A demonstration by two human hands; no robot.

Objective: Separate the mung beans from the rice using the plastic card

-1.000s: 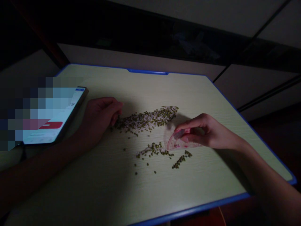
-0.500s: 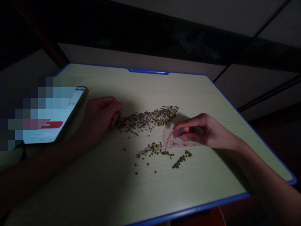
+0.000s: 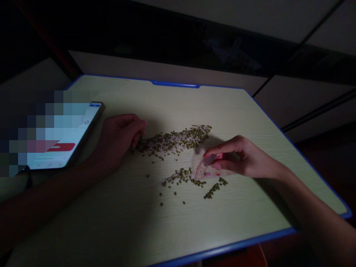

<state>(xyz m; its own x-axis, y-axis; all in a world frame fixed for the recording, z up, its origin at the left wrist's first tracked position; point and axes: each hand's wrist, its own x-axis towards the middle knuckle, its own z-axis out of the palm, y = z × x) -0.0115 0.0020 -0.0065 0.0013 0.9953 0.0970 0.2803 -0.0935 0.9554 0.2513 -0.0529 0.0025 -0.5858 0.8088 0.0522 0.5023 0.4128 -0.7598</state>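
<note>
My right hand [image 3: 236, 155] pinches a clear, pink-tinted protractor [image 3: 205, 171] between thumb and fingers, its curved edge toward the left. Just left of it lies a small strip of green beans mixed with white grains [image 3: 180, 176], beside the protractor's lower left edge. A short row of green beans [image 3: 215, 188] is below the protractor. Farther back stretches a long heap of green beans and white grains [image 3: 175, 141]. At the heap's left end rests my left hand [image 3: 121, 139], fingers curled closed; whatever they may hold is hidden.
A phone [image 3: 62, 154] with a lit screen is propped at the left, partly blurred out. The pale table [image 3: 222, 230] has a blue rim and a blue handle [image 3: 176, 85] at the far edge. Cabinet fronts [image 3: 314, 100] stand behind. Several loose beans are scattered nearby.
My right hand shifts the protractor slightly up and left, then tips it slightly back down. My left hand and the bean heaps stay in place.
</note>
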